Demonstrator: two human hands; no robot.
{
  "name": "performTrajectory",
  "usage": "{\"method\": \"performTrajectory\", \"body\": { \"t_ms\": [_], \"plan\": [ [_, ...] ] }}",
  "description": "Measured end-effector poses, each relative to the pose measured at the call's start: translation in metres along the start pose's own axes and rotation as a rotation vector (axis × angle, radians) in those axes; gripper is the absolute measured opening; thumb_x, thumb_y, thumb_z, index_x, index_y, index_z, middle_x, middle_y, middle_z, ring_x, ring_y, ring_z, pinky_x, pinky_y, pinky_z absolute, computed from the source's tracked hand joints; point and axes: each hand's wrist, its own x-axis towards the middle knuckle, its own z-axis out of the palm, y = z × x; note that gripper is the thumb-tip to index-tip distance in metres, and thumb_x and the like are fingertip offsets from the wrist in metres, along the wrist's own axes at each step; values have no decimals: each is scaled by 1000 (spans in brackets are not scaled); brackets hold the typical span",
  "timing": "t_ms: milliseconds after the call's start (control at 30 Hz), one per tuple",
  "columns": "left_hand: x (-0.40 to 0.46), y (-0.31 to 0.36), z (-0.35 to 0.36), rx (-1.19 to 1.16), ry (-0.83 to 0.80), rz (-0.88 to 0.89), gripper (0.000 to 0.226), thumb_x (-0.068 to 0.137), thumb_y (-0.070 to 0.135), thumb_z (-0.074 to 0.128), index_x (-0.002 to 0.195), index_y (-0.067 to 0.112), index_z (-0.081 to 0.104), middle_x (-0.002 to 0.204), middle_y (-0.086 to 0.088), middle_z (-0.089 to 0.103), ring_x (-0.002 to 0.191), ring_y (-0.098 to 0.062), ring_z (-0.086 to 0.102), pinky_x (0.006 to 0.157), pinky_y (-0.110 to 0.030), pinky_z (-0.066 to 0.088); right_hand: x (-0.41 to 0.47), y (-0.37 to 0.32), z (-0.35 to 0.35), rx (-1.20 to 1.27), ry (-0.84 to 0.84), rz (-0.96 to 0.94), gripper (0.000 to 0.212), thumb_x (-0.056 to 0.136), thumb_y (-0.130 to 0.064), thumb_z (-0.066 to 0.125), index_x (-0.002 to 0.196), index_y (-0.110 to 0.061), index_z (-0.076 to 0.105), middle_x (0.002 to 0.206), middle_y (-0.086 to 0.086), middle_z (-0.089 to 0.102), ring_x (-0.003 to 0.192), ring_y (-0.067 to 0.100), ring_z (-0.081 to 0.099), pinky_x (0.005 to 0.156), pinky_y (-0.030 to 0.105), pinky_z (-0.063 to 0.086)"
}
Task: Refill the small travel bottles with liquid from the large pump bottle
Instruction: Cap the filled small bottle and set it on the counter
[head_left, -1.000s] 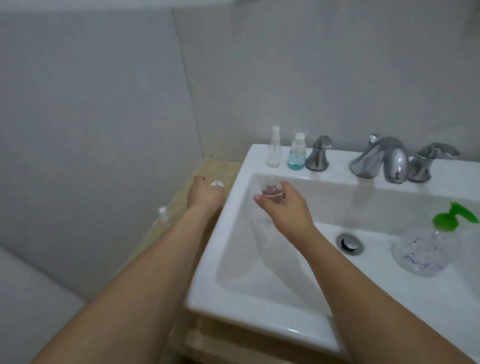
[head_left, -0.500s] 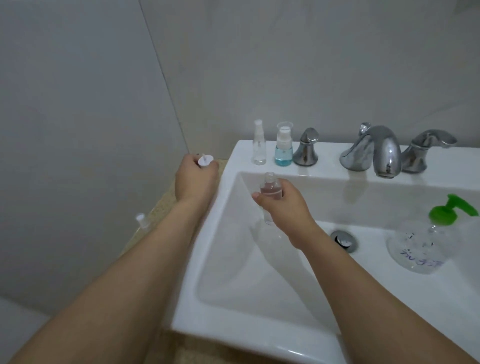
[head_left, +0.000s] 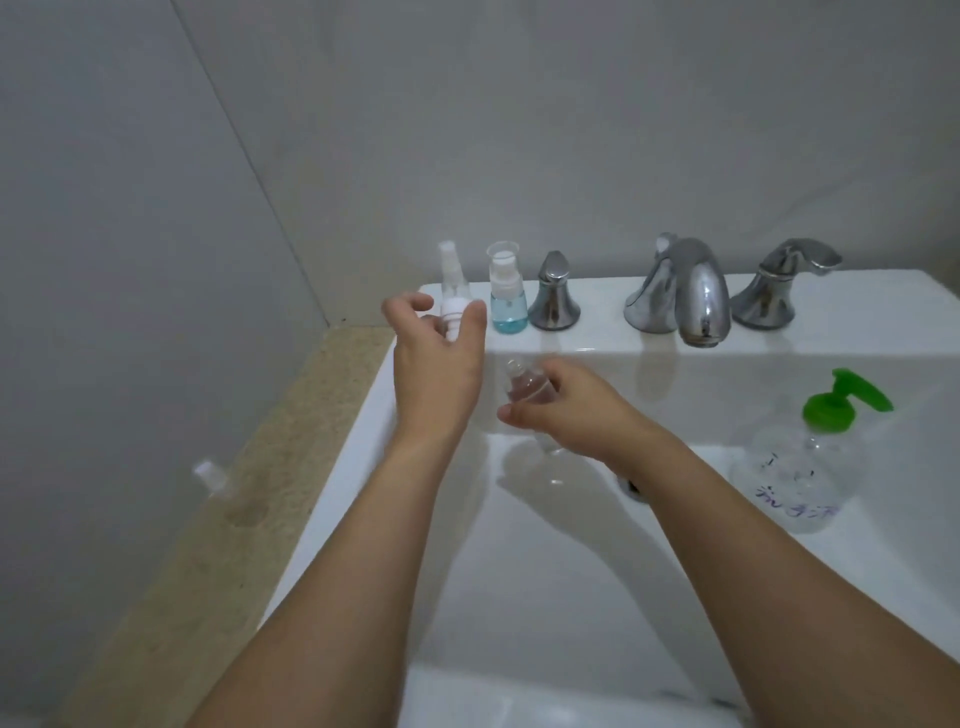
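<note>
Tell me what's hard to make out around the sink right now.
All in the head view:
- Drain: mostly hidden behind the right forearm.
- Small bottle in the right hand: lower part covered by fingers.
- Handwriting on the pump bottle: too blurred to read.
- Object on the counter: blurred, unidentifiable.

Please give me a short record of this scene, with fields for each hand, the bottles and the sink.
left hand: pinches a white spray cap over the sink's back left corner
right hand: grips an open small bottle over the basin, pinkish liquid inside
sink ledge: clear spray bottle, blue-liquid bottle, chrome faucet with two handles
large pump bottle: green pump, stands inside the basin at right, untouched
counter: one more small clear bottle, blurred
</note>
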Motion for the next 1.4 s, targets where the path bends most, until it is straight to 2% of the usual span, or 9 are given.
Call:
{"method": "performTrajectory", "body": {
  "t_ms": [167,300,467,567,733,900,1200,1300,1400],
  "plan": [
    [18,1,-9,163,-3,139,23,93,38,70,101,24,54,81,10,63,72,-2,60,66,-26,45,18,5,-7,-133,2,-37,19,79,-26,78,89,-29,63,90,-17,63,89,9,62,70,21,49],
    [21,4,-15,198,-27,212,19,89,38,70,95,26,57,76,13,61,63,5,56,57,-13,40,24,10,-1,-225,-28,-84,21,77,-28,79,87,-28,61,87,-18,61,86,9,62,75,23,49],
    [28,8,-25,119,-45,125,24,79,39,59,82,16,54,64,11,51,51,-3,41,49,-17,32,20,0,-1,-203,-74,-105,19,79,-29,77,82,-32,58,87,-20,59,83,9,61,66,18,47],
    [30,8,-30,194,-121,76,26,75,43,58,74,17,54,59,10,44,50,-5,38,47,-20,30,18,-4,-4,-161,-103,-84,18,80,-29,76,92,-29,63,87,-20,60,83,9,62,59,17,45],
    [32,0,-35,315,-213,-24,30,71,48,56,73,18,60,62,6,54,59,-16,50,58,-33,39,19,-6,-8,-187,-111,-57,23,79,-33,77,98,-28,65,100,-13,64,91,11,64,66,25,52],
    [34,-2,-36,311,-250,-39,38,73,49,55,73,12,64,77,-10,67,71,-26,60,67,-39,48,16,-12,-7,-196,-122,-76,21,80,-32,77,97,-29,63,94,-20,61,90,8,63,64,20,49],
    [31,-2,-34,310,-269,-27,41,74,52,55,72,12,61,69,-2,59,66,-23,55,64,-37,43,15,-15,-5,-150,-125,-73,23,79,-32,78,97,-29,65,93,-19,63,86,10,65,57,22,52],
    [32,-3,-37,255,-217,-39,39,73,50,55,71,11,59,67,1,55,64,-21,51,64,-36,41,14,-15,-6,-194,-124,-69,20,78,-33,79,92,-34,64,84,-21,60,79,6,63,56,17,47],
    [29,-4,-36,284,-266,-45,37,75,54,55,71,18,60,70,3,58,67,-19,54,65,-35,41,15,-14,-3,-200,-143,-63,19,78,-32,79,88,-36,63,88,-21,60,83,6,63,55,16,43]
  ]
}}
